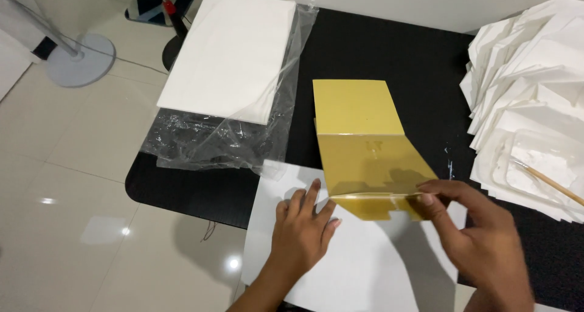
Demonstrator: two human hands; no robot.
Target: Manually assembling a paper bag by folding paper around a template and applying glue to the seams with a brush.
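A home craft corner, it seems: a black counter on a glossy tiled floor, a fan stand base far left, stacked white paper, folded white pieces piled right.

Gold card under my fingers — glossy, smooth, mirror-like on the lower fold. White paper sheet matt. Counter matt black. Plastic wrap — clear, crinkled, shiny.

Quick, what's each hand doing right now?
Left hand: open, flat on the white sheet.
Right hand: pinching the gold card's folded edge.
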